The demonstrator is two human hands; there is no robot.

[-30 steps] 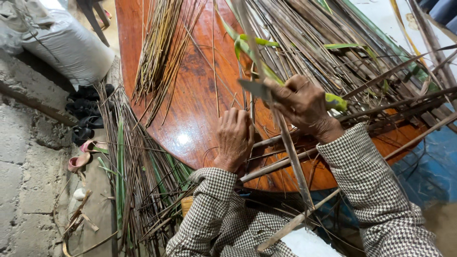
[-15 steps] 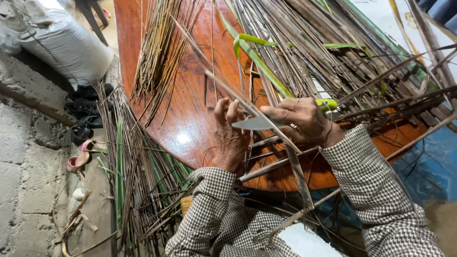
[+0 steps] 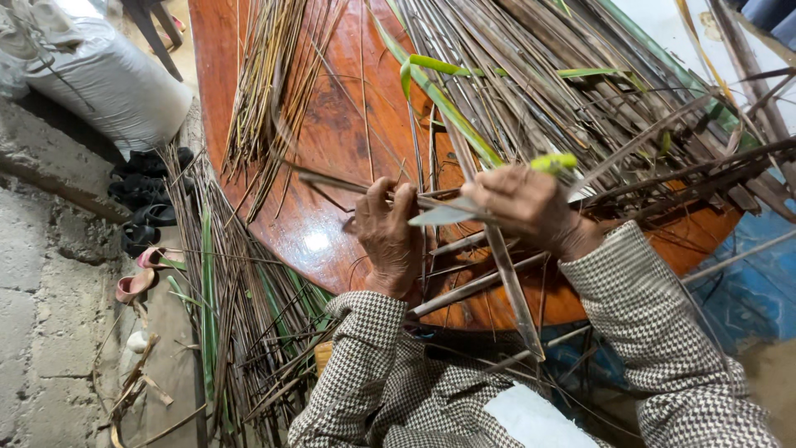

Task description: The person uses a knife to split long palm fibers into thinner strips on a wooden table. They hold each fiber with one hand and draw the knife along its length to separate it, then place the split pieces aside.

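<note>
Wooden round table [image 3: 332,158] under our heap of dry leaf stalks [image 3: 531,91] | our right hand [image 3: 531,207] clenched on a knife [image 3: 444,216] | our left hand [image 3: 390,236] pinching a thin stalk [image 3: 332,181] above the table edge

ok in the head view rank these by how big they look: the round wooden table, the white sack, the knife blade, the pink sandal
1. round wooden table
2. white sack
3. and 4. knife blade in the right hand and pink sandal look about alike; the blade is nearer the camera and partly covered, so unranked.
</note>
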